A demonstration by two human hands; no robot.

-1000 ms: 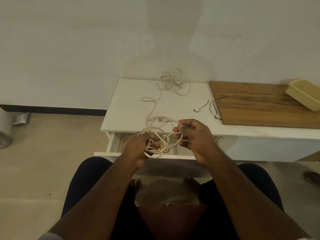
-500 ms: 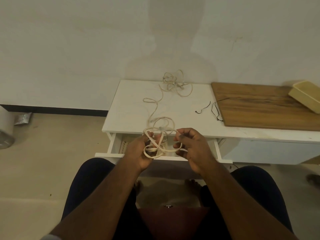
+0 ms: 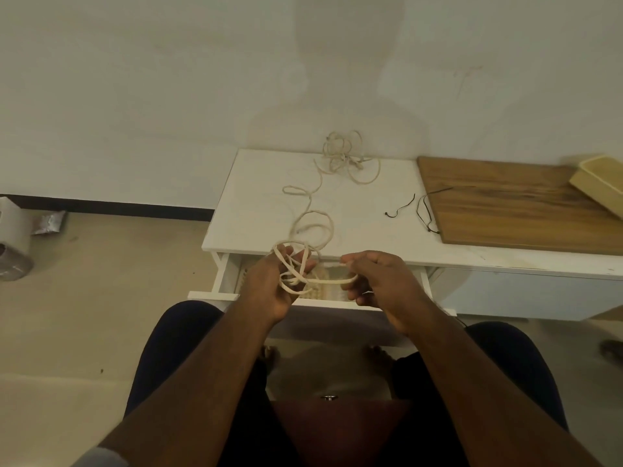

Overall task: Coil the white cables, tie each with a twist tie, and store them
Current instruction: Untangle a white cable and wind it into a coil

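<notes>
1. Left hand [image 3: 269, 284] held over the open drawer [image 3: 232, 281], fingers curled through several loose loops of white cable [image 3: 296, 264].
2. Right hand [image 3: 377, 281] just beside it, pinching 1 strand pulled taut between the 2 hands.
3. Rest of the cable trailing up over the front edge of the surface [image 3: 256, 197], through slack bends, to a tangle [image 3: 344, 156] near the wall.
4. 2 dark twist ties [image 3: 401, 208] lying on the surface to the right, by the wooden board [image 3: 512, 203]; none on the coil yet.
5. Yellowish tray [image 3: 600, 183] at the far right of the board. Something pale lying inside the drawer, partly hidden by the hands.
6. Judged stage: coiling under way, much cable not yet gathered.
7. Risk: loops uneven and crossing on the left fingers; a slack turn could slip off and undo the coil.
8. Risk: pulling more length could tighten the far tangle into a knot or drag it across the surface.
9. Risk: reaching for a tie means freeing the right hand; with only 1 hand holding, the loops could spring open.
10. Risk: a dropped coil would likely fall into the drawer or onto the floor.
</notes>
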